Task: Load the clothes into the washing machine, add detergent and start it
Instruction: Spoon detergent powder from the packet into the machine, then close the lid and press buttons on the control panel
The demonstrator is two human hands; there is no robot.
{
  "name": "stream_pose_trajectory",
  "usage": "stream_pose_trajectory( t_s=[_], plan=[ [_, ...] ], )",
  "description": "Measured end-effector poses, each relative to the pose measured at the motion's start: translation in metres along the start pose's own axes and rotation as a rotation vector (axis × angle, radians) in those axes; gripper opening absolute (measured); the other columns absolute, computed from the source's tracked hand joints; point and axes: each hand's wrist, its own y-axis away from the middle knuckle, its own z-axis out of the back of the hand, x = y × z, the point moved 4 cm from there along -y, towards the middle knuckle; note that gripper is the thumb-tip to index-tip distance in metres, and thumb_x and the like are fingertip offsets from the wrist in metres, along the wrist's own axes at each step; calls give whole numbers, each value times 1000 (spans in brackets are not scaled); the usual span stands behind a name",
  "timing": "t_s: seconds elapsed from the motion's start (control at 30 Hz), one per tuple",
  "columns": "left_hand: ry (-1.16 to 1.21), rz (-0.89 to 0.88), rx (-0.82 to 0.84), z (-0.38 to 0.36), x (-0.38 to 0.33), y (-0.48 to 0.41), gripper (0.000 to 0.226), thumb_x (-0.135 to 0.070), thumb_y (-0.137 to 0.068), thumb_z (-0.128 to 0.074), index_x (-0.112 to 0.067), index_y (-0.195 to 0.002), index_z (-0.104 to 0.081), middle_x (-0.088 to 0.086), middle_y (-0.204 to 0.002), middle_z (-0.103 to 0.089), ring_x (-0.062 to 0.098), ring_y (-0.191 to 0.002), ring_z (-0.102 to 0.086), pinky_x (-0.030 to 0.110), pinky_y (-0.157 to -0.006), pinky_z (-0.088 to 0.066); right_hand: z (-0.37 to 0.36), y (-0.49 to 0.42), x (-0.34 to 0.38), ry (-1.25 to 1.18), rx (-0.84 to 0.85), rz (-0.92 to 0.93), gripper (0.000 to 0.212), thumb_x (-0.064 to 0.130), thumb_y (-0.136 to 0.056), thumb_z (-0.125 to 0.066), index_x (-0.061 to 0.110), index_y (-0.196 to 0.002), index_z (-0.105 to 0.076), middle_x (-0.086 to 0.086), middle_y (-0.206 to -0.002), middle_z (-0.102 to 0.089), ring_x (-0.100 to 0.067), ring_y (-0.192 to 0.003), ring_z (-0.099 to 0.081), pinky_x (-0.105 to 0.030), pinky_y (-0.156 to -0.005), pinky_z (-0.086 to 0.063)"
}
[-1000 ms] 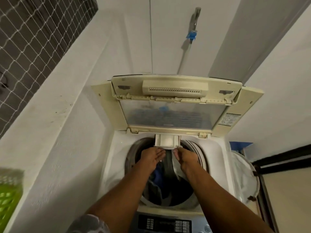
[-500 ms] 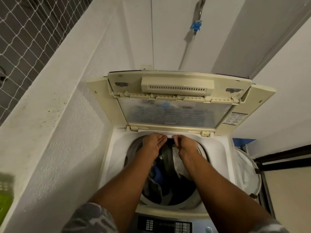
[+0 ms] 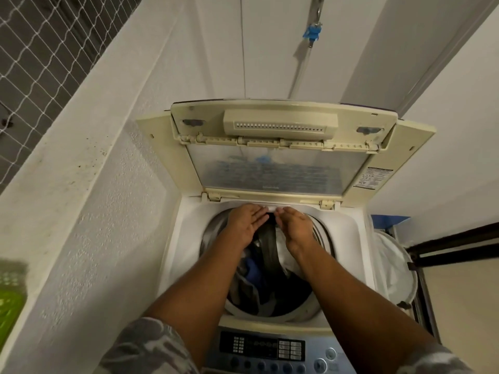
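White walls (image 3: pixel 108 211) enclose a top-loading washer (image 3: pixel 183 238), lid (image 3: pixel 270 171) raised. Clothes (image 3: pixel 259 273) lie inside. Left hand (image 3: pixel 244 225) and right hand (image 3: pixel 295 229), fingers flat and holding nothing, press the detergent drawer (image 3: pixel 271 207) at the rear rim, seemingly closing it. Likely next: lower the lid, then press start on the panel (image 3: pixel 262 346).

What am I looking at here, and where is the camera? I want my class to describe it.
The picture comes from a wide-angle camera worn on a person's head, looking down along both bare arms. Below is a top-loading washing machine with its lid raised. Clothes lie in the drum, and the control panel sits nearest the person. The left hand and right hand hold nothing: their straight fingers touch a white drawer front at the opening's back rim. A white mesh hamper stands right of the machine; a green basket shows blurred at far left.
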Motion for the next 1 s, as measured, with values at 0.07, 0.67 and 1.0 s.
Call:
stream_pose_trajectory(
  t_s=[0.07, 0.67, 1.0],
  plan=[
    [-28, -8, 25, 2, -2, 10, 31, -5, -108, -48, 11, -132, -57, 23, -124, -69, 31, -119, -68, 39, -95, -56, 3, 7, -1, 34, 59, 15, 39, -10, -96, -63, -10, -135, -59, -26, -131, -68, -36, -125, -66, -44, -112, -51],
    [-240, -1161, -318, -5, -165, 205, 18, -40, -93, -74, -22, -89, -75, -3, -81, -79, 14, -67, -77, 39, -61, -65, -46, 143, 153, -14, 228, 464, 5, 13, -94, -75, 9, -97, -77, -11, -91, -80, -14, -76, -76, -21, -67, -62],
    [-1472, -1203, -305, -76, -230, 197, 50, -52, -104, -48, -30, -149, -55, 0, -150, -60, 26, -134, -59, 41, -108, -48, -95, 196, 275, 1220, -178, 1132, 33, 45, -98, -66, 26, -124, -74, 2, -125, -75, -21, -110, -71, -41, -104, -53]
  ],
)
